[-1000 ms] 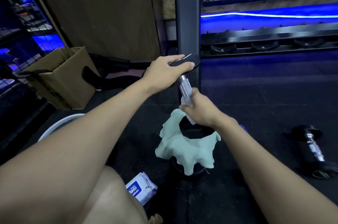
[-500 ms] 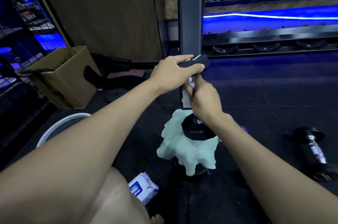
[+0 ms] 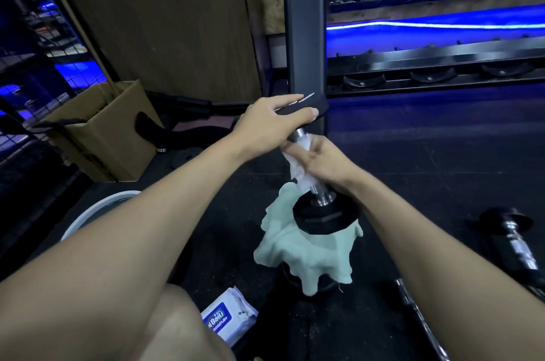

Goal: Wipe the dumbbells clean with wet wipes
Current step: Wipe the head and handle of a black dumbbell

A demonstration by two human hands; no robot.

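A dumbbell stands on end at the centre, its lower black head (image 3: 324, 217) resting on a pale green cloth (image 3: 306, 254). My left hand (image 3: 272, 121) grips the upper black head (image 3: 312, 106) from above. My right hand (image 3: 323, 161) is wrapped round the chrome handle (image 3: 302, 136) with a white wet wipe (image 3: 298, 167) pressed against it. A second dumbbell (image 3: 514, 239) lies on the floor at the right.
A wet wipe pack (image 3: 227, 321) lies on the black mat near my knee. A white bucket rim (image 3: 97, 207) shows at the left, and a cardboard box (image 3: 97, 127) behind it. A dark rack post (image 3: 303, 24) rises just behind the dumbbell. A metal bar (image 3: 418, 316) lies at lower right.
My right hand slid the wipe up the handle toward the top head, then partway back down. My left hand kept its hold on the top head.
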